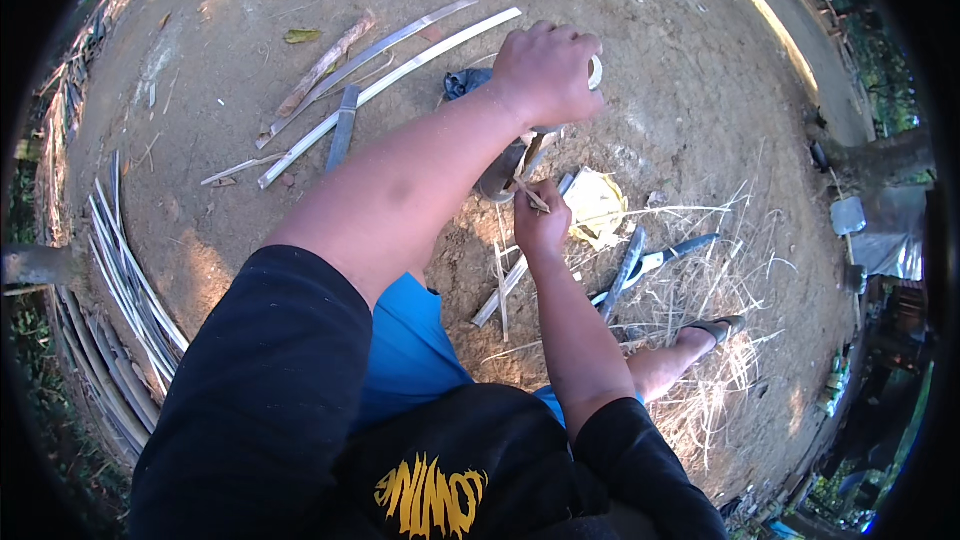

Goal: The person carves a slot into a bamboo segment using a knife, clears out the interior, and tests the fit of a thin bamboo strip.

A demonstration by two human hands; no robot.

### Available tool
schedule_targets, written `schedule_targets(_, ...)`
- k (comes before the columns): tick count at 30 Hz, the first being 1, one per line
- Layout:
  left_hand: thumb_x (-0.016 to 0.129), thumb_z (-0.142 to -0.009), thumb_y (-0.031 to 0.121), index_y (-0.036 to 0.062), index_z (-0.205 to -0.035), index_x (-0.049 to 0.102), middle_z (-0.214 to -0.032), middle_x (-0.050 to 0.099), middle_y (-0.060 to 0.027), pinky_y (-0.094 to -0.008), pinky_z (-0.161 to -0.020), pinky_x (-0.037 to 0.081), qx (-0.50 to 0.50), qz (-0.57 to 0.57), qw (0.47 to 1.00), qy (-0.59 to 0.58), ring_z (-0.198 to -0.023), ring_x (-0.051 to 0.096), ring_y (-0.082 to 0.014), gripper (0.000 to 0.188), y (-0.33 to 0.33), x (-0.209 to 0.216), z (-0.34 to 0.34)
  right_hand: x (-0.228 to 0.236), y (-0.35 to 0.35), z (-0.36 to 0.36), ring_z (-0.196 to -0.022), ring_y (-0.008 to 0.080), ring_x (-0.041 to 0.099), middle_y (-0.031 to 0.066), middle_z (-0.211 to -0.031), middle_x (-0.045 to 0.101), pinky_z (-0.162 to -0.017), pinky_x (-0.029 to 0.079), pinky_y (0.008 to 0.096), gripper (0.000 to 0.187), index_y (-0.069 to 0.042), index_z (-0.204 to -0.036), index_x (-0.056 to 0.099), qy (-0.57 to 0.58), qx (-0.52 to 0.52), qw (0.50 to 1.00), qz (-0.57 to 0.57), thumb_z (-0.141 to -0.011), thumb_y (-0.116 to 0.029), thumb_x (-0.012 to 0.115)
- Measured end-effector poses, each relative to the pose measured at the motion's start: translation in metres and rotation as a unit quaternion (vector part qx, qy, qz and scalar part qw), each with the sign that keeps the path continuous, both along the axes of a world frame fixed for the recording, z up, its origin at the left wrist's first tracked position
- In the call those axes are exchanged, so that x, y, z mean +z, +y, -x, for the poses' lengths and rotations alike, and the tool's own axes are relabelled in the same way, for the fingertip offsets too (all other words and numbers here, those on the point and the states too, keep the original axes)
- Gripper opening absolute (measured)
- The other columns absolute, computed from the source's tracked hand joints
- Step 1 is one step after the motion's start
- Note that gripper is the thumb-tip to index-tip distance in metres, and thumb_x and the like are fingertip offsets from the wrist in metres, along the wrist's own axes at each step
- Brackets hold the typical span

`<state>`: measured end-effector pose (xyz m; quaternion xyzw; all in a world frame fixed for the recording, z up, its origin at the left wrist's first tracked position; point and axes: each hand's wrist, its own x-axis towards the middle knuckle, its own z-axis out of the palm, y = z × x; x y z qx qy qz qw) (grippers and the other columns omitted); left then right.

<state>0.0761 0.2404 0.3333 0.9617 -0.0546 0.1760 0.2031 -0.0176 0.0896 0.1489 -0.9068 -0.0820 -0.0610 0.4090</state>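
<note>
My left hand [545, 70] is closed around something whose pale round end [596, 72] sticks out at the right of the fingers; the rest is hidden by the hand. Just below it, a dark rounded object [500, 175] rests on the ground, partly covered by my left forearm. A narrow upright piece [535, 152] stands beside it, under the left hand. My right hand [543, 228] is closed on a thin wooden strip [530, 195], whose end points up-left toward the dark object.
Long pale strips [400, 72] lie on bare earth at the far left, beside a grey flat bar [343, 128]. A yellowish-white bag [598, 208], a two-handled tool [645, 262] and thin shavings [715, 360] lie right. More strips [125, 270] bundle at the left edge.
</note>
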Motion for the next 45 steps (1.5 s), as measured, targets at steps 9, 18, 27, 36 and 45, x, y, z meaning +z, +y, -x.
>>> schedule_targets(9, 0.071, -0.076, 0.039, 0.0119, -0.127, 0.065, -0.126, 0.067, -0.0104, -0.0465, -0.104, 0.049, 0.013, -0.012, 1.000, -0.003, -0.123, 0.061, -0.0310, 0.058, -0.010, -0.002, -0.009, 0.006, -0.008, -0.010, -0.089, 0.0393, 0.070, 0.0195, -0.092, 0.072, -0.079, 0.054, 0.0457, 0.023, -0.006, -0.099, 0.068, 0.089, 0.014, 0.995, -0.039, -0.085, -0.021, 0.079)
schedule_targets(18, 0.069, -0.078, 0.036, 0.0114, -0.126, 0.065, -0.125, 0.067, -0.0111, -0.0480, -0.100, 0.050, 0.023, -0.018, 0.999, 0.011, -0.120, 0.061, -0.0313, 0.054, -0.025, 0.000, -0.005, 0.064, -0.056, -0.045, -0.111, 0.0245, 0.068, 0.0177, -0.122, 0.070, -0.096, 0.053, 0.0341, 0.046, 0.000, -0.134, 0.062, 0.211, 0.059, 0.962, -0.162, -0.089, -0.010, 0.061)
schedule_targets(27, 0.069, -0.078, 0.036, 0.0112, -0.128, 0.063, -0.128, 0.063, -0.0113, -0.0496, -0.100, 0.047, 0.034, -0.007, 0.999, 0.017, -0.124, 0.057, -0.0311, 0.056, -0.027, 0.005, 0.021, 0.111, -0.002, -0.030, -0.092, 0.0350, 0.074, 0.0201, -0.101, 0.075, -0.080, 0.059, 0.0464, 0.024, -0.006, -0.102, 0.076, 0.086, 0.203, 0.893, 0.393, -0.092, -0.014, 0.056)
schedule_targets(36, 0.069, -0.080, 0.039, 0.0126, -0.134, 0.059, -0.132, 0.062, -0.0106, -0.0482, -0.104, 0.046, 0.044, -0.025, 0.996, 0.067, -0.127, 0.055, -0.0303, 0.060, -0.032, 0.015, 0.026, 0.108, 0.040, -0.010, -0.092, 0.0277, 0.076, 0.0136, -0.103, 0.077, -0.066, 0.060, 0.0444, 0.024, -0.006, -0.107, 0.077, 0.124, 0.236, 0.788, 0.555, -0.090, -0.014, 0.061)
schedule_targets(45, 0.072, -0.080, 0.042, 0.0138, -0.135, 0.060, -0.133, 0.061, -0.0103, -0.0480, -0.105, 0.047, 0.043, -0.038, 0.997, 0.057, -0.129, 0.055, -0.0305, 0.063, -0.032, 0.013, 0.019, 0.082, 0.045, -0.033, -0.105, 0.0303, 0.074, 0.0154, -0.122, 0.073, -0.077, 0.060, 0.0436, 0.037, -0.002, -0.125, 0.070, 0.203, 0.179, 0.834, 0.480, -0.097, -0.020, 0.053)
